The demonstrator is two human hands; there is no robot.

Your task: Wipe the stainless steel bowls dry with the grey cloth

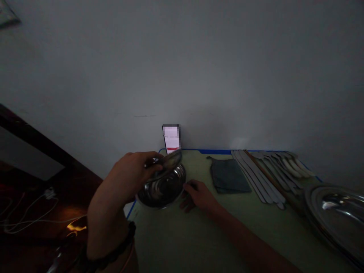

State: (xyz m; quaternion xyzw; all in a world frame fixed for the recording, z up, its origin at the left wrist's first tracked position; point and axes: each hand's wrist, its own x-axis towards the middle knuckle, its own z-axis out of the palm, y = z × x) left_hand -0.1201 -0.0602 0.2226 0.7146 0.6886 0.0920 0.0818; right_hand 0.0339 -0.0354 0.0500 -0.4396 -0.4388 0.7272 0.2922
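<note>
Metal bowl [163, 193] sits open side up near the left edge of the table [176, 242], its glossy wall looking thin, stiff and fairly light, hardly fragile but probably slippery where smooth. From the left, the left hand [142, 168] reaches across it, thumb and fingers clamped on a dark piece [173, 160] held slanting above the bowl's far side; dim light and blur hide whether that is a small dish or something softer, so its weight is hard to judge, and its near edge seems the natural grip. Behind it, a phone [172, 138] stands lit against the wall. At the bowl's right side the right hand [199, 195] has thumb and forefinger close by the rim; I cannot tell whether they touch or pinch it. That rim offers the surest hold, thumb outside and fingers inside. Farther right lie a folded cloth [230, 176], surely soft and limp, a row of slim flat utensils [260, 182], and a large shiny tray [314, 197], likely the heavier, wanting both hands.
</note>
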